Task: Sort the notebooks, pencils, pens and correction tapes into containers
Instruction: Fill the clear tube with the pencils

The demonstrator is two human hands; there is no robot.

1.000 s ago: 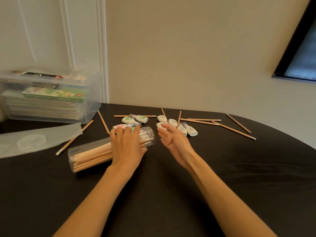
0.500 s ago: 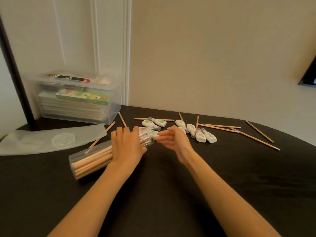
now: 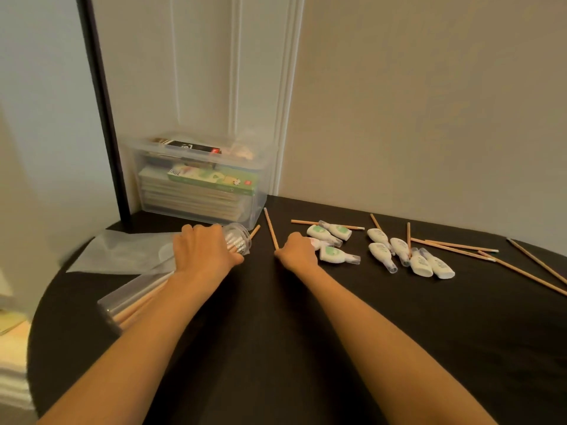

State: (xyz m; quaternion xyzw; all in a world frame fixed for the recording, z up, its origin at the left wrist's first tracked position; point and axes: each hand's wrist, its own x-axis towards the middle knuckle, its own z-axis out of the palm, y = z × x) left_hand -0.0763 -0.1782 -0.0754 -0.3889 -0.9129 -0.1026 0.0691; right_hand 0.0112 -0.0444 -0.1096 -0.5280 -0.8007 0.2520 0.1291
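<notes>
- My left hand (image 3: 205, 251) lies over the clear tube (image 3: 236, 239), which rests on its side on the black table (image 3: 276, 348). The fingers are curled round the tube just behind its open mouth, gripping it.
- The tube's mouth points toward the wall and its closed end lies near my left forearm. The packed pencils (image 3: 138, 305) show through the tube wall at that closed end.
- My right hand (image 3: 299, 251) sits knuckles up, well apart from the left, with bare table between them. Its fingers are curled tight.
- The near pencil (image 3: 270, 228) runs from the wall side down to the thumb edge of that hand. As far as I can tell I am pinching its near end, but the fingertips are hidden under the hand.
- A pink-marked correction tape (image 3: 314, 242) lies right against the far side of my right hand — touching it or just beside it.
- The green-label correction tapes (image 3: 334, 256) lie on the table just to the right of that hand, three of them close together.
- The white correction tapes (image 3: 420, 263) form a second cluster farther right, five of them with clear caps.
- The loose pencils (image 3: 454, 245) are scattered among and beyond the tapes — some cross each other, and two reach toward the table's right edge.
- One more pencil tip (image 3: 255, 231) sticks out just beside the tube's mouth.
- The clear box (image 3: 264, 167) stands at the back left against the wall, with the notebooks (image 3: 190, 197) stacked flat inside.
- A translucent plastic sheet (image 3: 122, 253) lies flat on the table, left of my left hand.
</notes>
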